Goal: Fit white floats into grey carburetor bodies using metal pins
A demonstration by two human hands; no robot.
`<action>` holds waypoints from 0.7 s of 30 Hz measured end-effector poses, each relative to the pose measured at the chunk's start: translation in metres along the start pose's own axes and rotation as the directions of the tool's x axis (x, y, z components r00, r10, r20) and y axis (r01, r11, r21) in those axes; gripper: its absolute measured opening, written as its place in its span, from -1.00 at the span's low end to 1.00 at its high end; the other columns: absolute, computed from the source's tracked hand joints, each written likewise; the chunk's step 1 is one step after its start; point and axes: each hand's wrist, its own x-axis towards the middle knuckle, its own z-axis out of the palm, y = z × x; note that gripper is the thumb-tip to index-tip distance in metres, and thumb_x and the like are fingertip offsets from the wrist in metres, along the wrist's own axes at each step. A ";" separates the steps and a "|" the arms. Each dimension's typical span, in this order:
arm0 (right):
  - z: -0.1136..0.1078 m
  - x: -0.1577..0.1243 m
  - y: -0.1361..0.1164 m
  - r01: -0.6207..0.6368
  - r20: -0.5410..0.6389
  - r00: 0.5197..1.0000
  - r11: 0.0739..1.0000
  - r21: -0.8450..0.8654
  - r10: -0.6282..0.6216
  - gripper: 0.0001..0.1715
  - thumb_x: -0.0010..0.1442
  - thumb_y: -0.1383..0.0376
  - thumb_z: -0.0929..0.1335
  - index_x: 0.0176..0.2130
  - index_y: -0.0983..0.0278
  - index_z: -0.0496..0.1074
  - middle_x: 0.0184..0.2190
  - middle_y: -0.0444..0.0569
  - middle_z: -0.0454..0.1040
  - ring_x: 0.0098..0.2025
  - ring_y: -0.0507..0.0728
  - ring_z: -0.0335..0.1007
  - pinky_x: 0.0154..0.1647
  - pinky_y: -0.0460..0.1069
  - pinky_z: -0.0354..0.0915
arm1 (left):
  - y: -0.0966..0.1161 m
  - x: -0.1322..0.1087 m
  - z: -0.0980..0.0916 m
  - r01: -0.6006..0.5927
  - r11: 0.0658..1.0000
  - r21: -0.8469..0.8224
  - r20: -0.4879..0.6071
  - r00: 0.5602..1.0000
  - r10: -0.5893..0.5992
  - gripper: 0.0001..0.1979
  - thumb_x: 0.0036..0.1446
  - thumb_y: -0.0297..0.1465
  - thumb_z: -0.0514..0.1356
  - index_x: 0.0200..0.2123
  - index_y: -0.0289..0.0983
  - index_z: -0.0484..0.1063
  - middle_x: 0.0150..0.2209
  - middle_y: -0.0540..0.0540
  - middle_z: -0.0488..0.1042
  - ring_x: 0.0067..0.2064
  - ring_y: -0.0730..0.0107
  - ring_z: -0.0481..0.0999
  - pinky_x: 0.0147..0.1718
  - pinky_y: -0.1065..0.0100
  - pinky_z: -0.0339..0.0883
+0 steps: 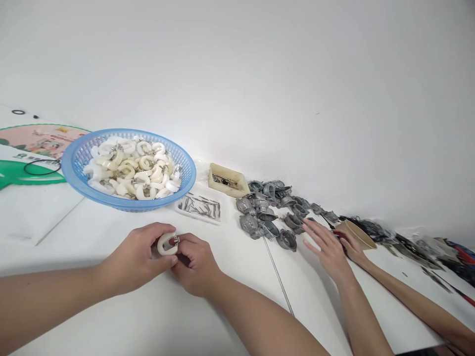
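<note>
A cream-white C-shaped plastic piece (162, 245) with a small metal fitting at its opening is held above the white table. My left hand (137, 257) pinches it from the left, with the thumb below and the index finger on top. From the other side my right hand (198, 264) has its curled fingers on the metal fitting; what else those fingertips hold is hidden. Just beyond my hands stands a blue plastic basket (185, 163), heaped with similar C-shaped pieces (146, 163). A shallow white tray (193, 216) of thin metal pins sits to its right.
Behind the tray is a cream box (241, 189) with thin dark items inside. Grey metal housings (248, 222) lie in a cluster at the right. A co-worker's hands (326, 249) reach near them, beside a tan container (358, 235). A printed fan (40, 141) lies at left.
</note>
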 end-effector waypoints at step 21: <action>0.000 -0.001 0.001 0.008 0.003 1.000 1.000 -0.016 -0.008 -0.92 -0.01 0.38 0.27 -0.43 0.22 0.33 -0.31 -0.07 0.46 -0.26 0.07 0.39 -0.26 -0.08 0.34 | 0.002 -0.001 0.001 -0.032 0.999 -0.011 -0.011 0.999 0.032 -0.64 -0.06 -0.33 0.16 -0.12 -0.22 0.36 -0.20 -0.06 0.48 -0.20 0.22 0.48 -0.23 0.27 0.40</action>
